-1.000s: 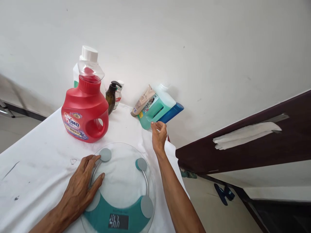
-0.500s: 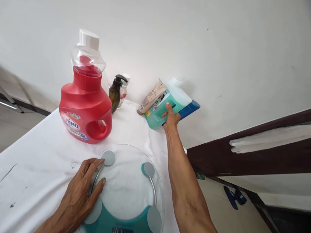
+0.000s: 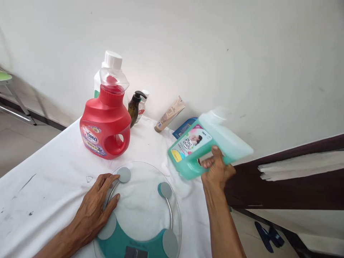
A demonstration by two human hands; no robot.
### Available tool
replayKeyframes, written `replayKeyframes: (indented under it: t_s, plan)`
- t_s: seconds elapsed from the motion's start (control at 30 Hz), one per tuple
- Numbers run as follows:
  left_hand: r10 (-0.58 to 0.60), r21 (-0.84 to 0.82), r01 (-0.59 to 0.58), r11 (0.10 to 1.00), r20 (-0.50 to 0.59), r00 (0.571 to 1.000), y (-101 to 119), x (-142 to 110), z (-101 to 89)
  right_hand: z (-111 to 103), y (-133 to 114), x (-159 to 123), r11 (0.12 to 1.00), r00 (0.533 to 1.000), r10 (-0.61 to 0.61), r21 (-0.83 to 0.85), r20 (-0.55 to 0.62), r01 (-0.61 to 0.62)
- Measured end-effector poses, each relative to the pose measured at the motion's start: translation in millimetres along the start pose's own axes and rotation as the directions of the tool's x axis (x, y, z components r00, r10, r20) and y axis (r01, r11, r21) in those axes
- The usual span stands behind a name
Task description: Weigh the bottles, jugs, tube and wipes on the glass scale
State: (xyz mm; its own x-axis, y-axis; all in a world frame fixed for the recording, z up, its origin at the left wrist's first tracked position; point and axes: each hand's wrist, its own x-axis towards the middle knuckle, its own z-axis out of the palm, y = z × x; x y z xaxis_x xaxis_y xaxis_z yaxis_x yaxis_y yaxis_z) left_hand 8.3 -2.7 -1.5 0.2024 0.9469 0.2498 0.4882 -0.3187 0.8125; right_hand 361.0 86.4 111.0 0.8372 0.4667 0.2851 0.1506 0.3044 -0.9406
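My right hand is closed round the handle of a green translucent bottle with a white, yellow and pink label. The bottle tilts to the right above the table's right side. My left hand lies with fingers apart on the left edge of a round glass bathroom scale. Grey pads and teal parts show on the scale, and its display looks dark. Behind the green bottle, a blue pack is partly hidden, and a beige tube leans on the wall.
A red OMO detergent bottle stands left, a white-capped bottle behind it. A dark pump bottle and a small white-capped bottle stand near the wall. White cloth covers the table. Slippers lie on the floor.
My right hand has drawn the green bottle away from the beige tube and blue pack, toward me and to the right. My left hand stays on the scale. The display has lost its lit digits.
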Motion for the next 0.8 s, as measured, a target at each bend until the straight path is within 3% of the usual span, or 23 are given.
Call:
replayKeyframes:
  t_s: [0.2,0.33,0.5,0.63,0.8]
  plan:
    - [0.03,-0.013,-0.03,0.999,0.017,0.999,-3,0,0.2,-73,-63,-66,1.0,0.995,0.025,-0.007,0.097,-0.025]
    - [0.043,0.007,-0.043,0.999,0.048,0.998,1,2,-6.2,-98,-93,-97,1.0,0.978,0.001,0.006,0.208,-0.002]
    - [0.039,0.029,-0.042,0.999,0.088,0.995,4,6,-13.4,-93,-101,-131,0.996,0.942,0.075,0.014,0.328,-0.084]
    - [0.042,0.021,-0.044,0.999,0.099,0.994,1,5,-13.1,-76,-86,-157,0.992,0.912,0.094,0.042,0.399,-0.12]
    - [0.043,0.003,-0.043,0.999,0.094,0.995,-1,5,-12.4,-61,-70,-174,0.989,0.917,0.039,0.114,0.398,-0.092]
